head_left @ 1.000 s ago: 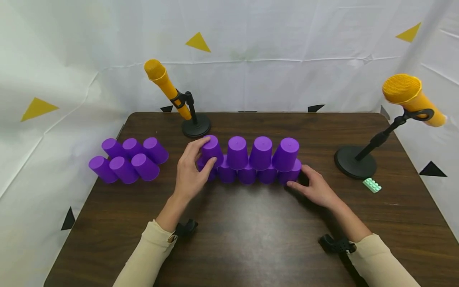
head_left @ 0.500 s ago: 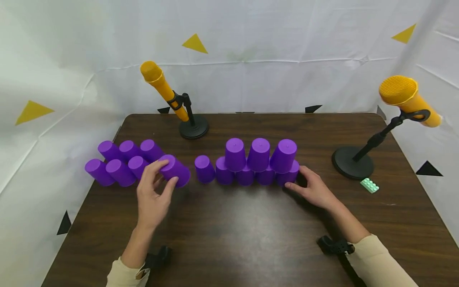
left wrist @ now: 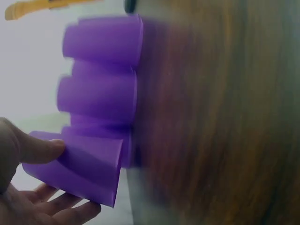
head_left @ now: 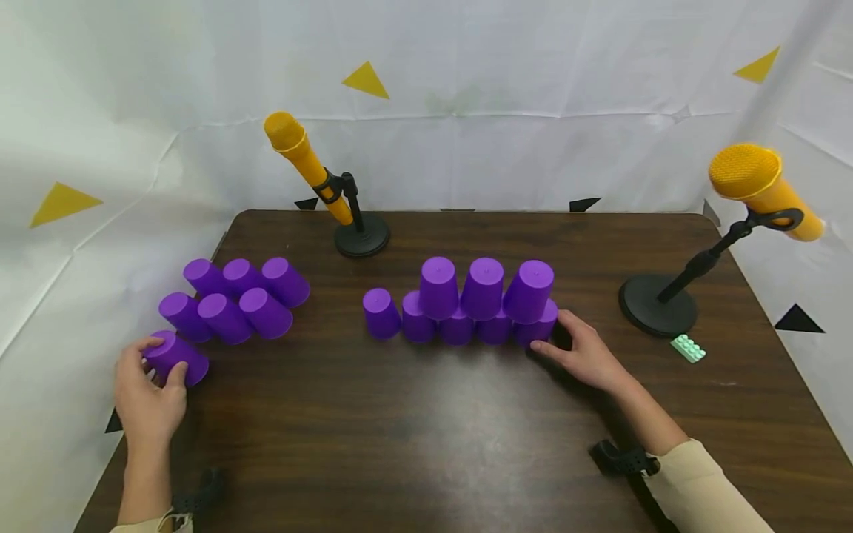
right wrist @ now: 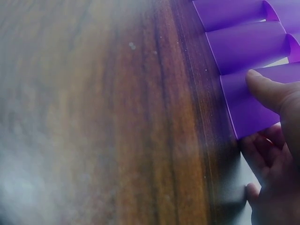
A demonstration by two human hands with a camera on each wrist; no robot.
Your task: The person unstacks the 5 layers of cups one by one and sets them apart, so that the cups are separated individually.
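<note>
At the table's left side my left hand [head_left: 148, 396] grips an upside-down purple cup [head_left: 178, 360] between thumb and fingers. In the left wrist view this held cup [left wrist: 86, 164] tilts against its neighbours. Just behind it, two rows of three upside-down purple cups [head_left: 225, 318] stand close together. Mid-table, several cups form a bottom row [head_left: 418, 318], with three more cups [head_left: 483, 289] stacked across their gaps. The leftmost bottom cup [head_left: 382, 314] carries none. My right hand [head_left: 588, 353] holds the rightmost bottom cup [right wrist: 246, 105], thumb in front and fingers at its side.
A yellow microphone [head_left: 303, 163] on a black round stand [head_left: 361, 235] rises behind the cups. Another yellow microphone [head_left: 753, 178] on a stand [head_left: 658, 305] is at the right, with a mint-green toy brick [head_left: 688, 349] by its base. White sheeting [head_left: 500, 163] borders the dark wooden table [head_left: 413, 429].
My left hand lifted the leftmost top cup off the stack and carried it left, to the front of the left cup group. My right hand has stayed at the rightmost bottom cup.
</note>
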